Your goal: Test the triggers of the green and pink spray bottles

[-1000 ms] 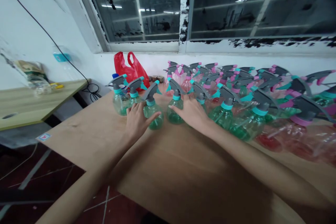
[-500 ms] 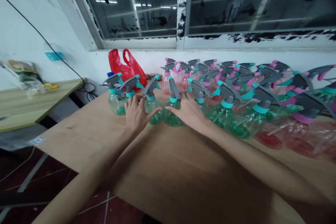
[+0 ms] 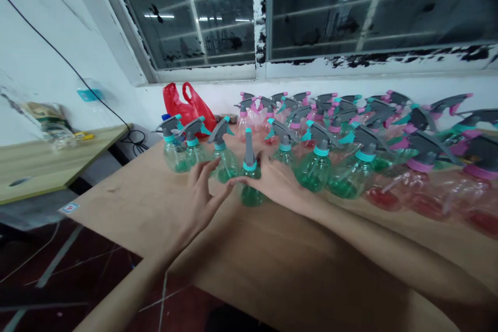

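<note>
A green spray bottle (image 3: pixel 252 195) with a turquoise collar and grey trigger head stands upright, slightly in front of the row. My right hand (image 3: pixel 278 179) is closed around its upper body, thumb across the front and fingers behind its right side. To its left is my left hand (image 3: pixel 202 197), fingers apart and holding nothing, its thumb tip close to my right thumb. Behind the left hand are further green spray bottles (image 3: pixel 225 163). Just right of my right hand stands another green spray bottle (image 3: pixel 314 171).
Pink-collared spray bottles with red liquid (image 3: pixel 389 194) crowd the right side of the wooden table (image 3: pixel 140 207), with many more behind. A red plastic bag (image 3: pixel 198 111) sits at the back left. A second table (image 3: pixel 35 171) stands further left, beneath a hanging black cable (image 3: pixel 70 67).
The bottle in my right hand has come forward out of the row, its head turning to face along my view. My left hand has drawn back from the bottles on the left.
</note>
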The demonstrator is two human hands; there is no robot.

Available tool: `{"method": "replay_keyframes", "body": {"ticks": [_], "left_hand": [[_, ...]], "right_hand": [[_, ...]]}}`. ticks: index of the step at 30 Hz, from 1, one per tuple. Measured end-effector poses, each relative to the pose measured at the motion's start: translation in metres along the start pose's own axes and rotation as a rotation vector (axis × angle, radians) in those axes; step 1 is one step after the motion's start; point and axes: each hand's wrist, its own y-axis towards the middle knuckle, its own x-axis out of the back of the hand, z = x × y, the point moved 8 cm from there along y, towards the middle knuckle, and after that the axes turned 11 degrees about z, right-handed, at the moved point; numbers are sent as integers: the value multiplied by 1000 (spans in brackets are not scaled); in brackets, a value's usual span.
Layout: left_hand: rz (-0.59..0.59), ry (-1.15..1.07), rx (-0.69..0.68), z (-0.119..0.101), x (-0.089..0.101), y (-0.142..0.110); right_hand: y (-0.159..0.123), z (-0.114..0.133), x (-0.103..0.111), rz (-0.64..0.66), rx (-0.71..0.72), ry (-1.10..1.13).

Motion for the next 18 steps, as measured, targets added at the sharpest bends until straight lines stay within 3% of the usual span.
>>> {"method": "replay_keyframes", "body": {"ticks": [8,14,18], "left_hand": [[334,-419,-19,-71,-29,14],[341,-569,21,-100,-42,6],[369,-672,27,-113,-60,8]], "right_hand": [[-65,15,-3,78,124,15],[-99,8,-3,122,168,-23],[-119,-18,3,132,124,-75]]}}
